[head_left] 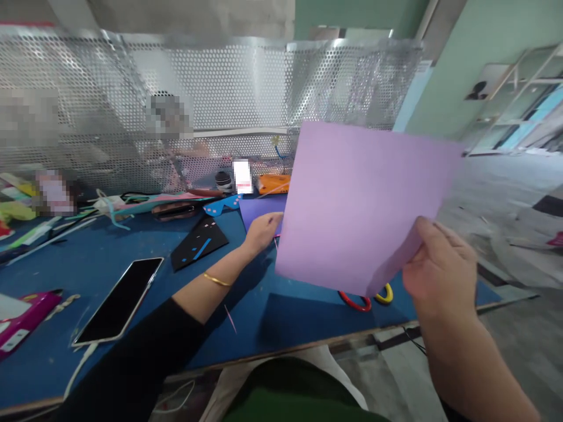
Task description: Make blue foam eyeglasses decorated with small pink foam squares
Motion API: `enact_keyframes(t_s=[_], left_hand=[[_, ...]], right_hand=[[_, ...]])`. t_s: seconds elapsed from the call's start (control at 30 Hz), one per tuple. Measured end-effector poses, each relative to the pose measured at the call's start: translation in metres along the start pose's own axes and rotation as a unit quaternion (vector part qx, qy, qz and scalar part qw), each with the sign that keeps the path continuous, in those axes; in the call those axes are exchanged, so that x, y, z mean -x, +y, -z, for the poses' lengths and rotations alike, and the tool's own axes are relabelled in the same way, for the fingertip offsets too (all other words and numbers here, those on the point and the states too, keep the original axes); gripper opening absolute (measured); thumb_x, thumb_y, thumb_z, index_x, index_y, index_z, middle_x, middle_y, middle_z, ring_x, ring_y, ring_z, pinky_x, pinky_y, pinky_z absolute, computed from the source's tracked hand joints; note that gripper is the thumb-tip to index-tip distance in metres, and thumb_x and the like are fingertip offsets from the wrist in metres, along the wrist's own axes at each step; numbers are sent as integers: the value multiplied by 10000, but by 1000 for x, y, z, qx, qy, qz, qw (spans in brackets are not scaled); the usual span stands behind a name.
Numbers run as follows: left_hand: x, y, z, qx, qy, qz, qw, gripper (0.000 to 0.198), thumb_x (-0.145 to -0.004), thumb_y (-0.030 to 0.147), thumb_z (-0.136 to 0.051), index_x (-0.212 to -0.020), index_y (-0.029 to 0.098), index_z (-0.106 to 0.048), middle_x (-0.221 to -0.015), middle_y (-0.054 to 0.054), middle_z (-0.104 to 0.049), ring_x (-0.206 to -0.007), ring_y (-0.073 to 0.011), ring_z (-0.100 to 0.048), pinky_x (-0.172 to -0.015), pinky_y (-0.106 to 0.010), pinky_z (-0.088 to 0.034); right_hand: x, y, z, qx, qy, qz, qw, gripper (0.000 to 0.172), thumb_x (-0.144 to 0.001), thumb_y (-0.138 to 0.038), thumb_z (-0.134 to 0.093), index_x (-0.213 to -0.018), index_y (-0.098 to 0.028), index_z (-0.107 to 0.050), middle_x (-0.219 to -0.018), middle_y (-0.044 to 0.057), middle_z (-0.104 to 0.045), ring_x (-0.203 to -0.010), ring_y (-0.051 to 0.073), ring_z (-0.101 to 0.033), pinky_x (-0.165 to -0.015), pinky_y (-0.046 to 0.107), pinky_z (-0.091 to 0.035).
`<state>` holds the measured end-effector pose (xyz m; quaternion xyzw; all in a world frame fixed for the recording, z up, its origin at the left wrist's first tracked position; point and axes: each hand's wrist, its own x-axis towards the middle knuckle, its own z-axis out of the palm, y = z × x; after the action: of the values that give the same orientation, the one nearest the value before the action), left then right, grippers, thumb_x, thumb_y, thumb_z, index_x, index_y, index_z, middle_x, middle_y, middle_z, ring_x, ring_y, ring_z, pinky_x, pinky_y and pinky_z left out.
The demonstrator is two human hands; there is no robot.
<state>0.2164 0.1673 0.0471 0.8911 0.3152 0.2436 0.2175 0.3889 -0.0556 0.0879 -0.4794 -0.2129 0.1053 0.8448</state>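
Observation:
My right hand (442,264) is closed on the lower right corner of a light purple sheet of paper (365,205), its thumb on the near face. The sheet is held up above the table, facing me. My left hand (264,233) is curled at the sheet's left edge, its fingertips partly hidden behind it; what they hold, if anything, cannot be made out. Darker purple paper (257,210) lies on the table beyond that hand. Below the sheet, a red loop handle (355,302) and a yellow loop handle (387,294) stick out, the rest covered.
On the blue table (153,246) are a black paper piece with coloured bits (197,243), a blue paper mask shape (222,205), a charging phone (121,299) and a magenta object (33,316). Behind stands a perforated metal screen (237,82), with an orange packet (272,184) before it.

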Motion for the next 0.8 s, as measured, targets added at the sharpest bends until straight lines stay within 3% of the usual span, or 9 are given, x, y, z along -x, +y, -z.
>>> enact_keyframes(t_s=[0.07, 0.13, 0.17, 0.27, 0.33, 0.53, 0.63, 0.73, 0.8], left_hand=[[21, 14, 16, 97, -16, 12, 995, 501, -1011, 523, -325, -1168, 163, -636, -1079, -86, -705, -949, -201, -677, -847, -379, -552], [51, 27, 29, 172, -34, 23, 984, 795, -994, 584, -33, -1079, 156, -698, -941, -101, -741, -854, -189, -699, -759, -320, -559], [67, 33, 33, 202, -37, 30, 978, 847, -973, 622, -14, -1047, 147, -711, -898, -109, -745, -801, -189, -700, -704, -308, -558], [108, 46, 39, 252, -24, 57, 966, 557, -845, 667, -535, -1051, 182, -715, -893, -65, -751, -725, -187, -683, -616, -291, -542], [125, 50, 42, 257, 5, 72, 964, 418, -791, 558, -655, -980, 193, -730, -829, -28, -741, -684, -174, -658, -599, -283, -526], [147, 62, 77, 195, 124, 65, 971, 172, -779, 381, -682, -858, 250, -759, -781, 27, -722, -738, -188, -640, -676, -303, -516], [155, 69, 96, 134, 183, 5, 974, 153, -805, 349, -669, -919, 321, -767, -823, 44, -745, -780, -200, -671, -736, -333, -538], [156, 65, 98, 92, 199, -67, 973, 180, -857, 313, -621, -956, 368, -761, -939, 49, -768, -884, -210, -706, -880, -393, -547], [153, 54, 89, 94, 182, -89, 975, 205, -877, 292, -581, -956, 352, -760, -1006, 30, -769, -997, -222, -700, -1058, -466, -456]], right_hand=[[5, 7, 1, -9, -2, -23, 1000, 144, -652, -342, -763, -747, -236, -742, -758, 13, -742, -688, 196, -703, -599, 323, -605], [11, 14, -1, -21, -10, -55, 998, 119, -652, -329, -756, -727, -238, -736, -743, -2, -746, -623, 164, -688, -566, 287, -594], [14, 17, -2, -27, -15, -70, 997, 108, -658, -326, -751, -724, -242, -732, -742, -7, -747, -612, 153, -685, -565, 275, -591], [25, 25, -8, -38, -39, -101, 993, 109, -691, -336, -742, -749, -245, -725, -750, -6, -745, -625, 145, -694, -592, 272, -597], [32, 26, -9, -43, -63, -101, 992, 123, -708, -350, -741, -780, -252, -725, -788, 2, -747, -674, 151, -706, -630, 281, -603], [39, 12, -1, -41, -137, -33, 989, 217, -655, -241, -795, -861, -274, -737, -845, -17, -719, -748, 127, -682, -724, 273, -583], [37, -4, 5, -47, -129, 54, 989, 458, -553, -181, -838, -969, -331, -719, -943, -44, -709, -920, 145, -678, -926, 307, -533], [36, -14, 10, -35, -127, 118, 984, 760, -480, -140, -848, -1153, -433, -650, -1096, -66, -700, -1114, 171, -633, -1082, 332, -427], [38, -13, 14, -30, -141, 85, 986, 734, -532, -243, -833, -1194, -483, -624, -1059, -57, -721, -1073, 203, -663, -1041, 390, -468]])
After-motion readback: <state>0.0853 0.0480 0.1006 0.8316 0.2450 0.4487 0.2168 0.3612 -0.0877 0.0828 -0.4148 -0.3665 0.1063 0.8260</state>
